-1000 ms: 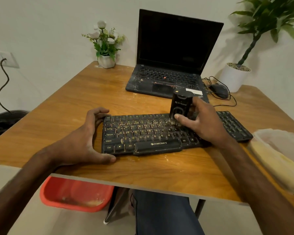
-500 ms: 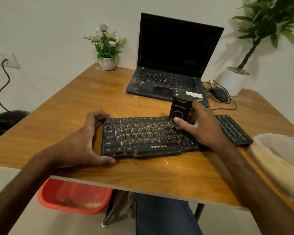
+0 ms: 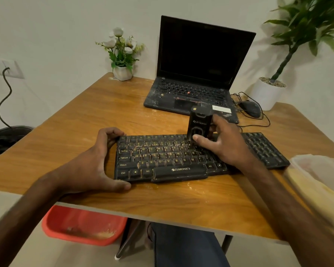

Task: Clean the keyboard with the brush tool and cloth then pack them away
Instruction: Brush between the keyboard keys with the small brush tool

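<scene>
A dusty black keyboard (image 3: 162,160) with orange lettering lies across the wooden table (image 3: 85,122). My left hand (image 3: 93,166) grips its left end, thumb at the front edge and fingers curled over the back corner. My right hand (image 3: 224,145) holds a black brush tool (image 3: 200,125) upright, its lower end down on the upper key rows right of centre. The bristles are hidden against the keys. A clear plastic container (image 3: 320,182) holding a yellow cloth (image 3: 316,197) sits at the table's right edge.
An open black laptop (image 3: 197,74) stands behind the keyboard, with a wired mouse (image 3: 250,108) to its right. A small flower pot (image 3: 122,72) and a large white plant pot (image 3: 266,93) stand at the back. A red tray (image 3: 81,226) lies on the floor below the front edge.
The right hand and brush tool shifted slightly along the upper key rows. The left hand kept its hold on the keyboard's left end.
</scene>
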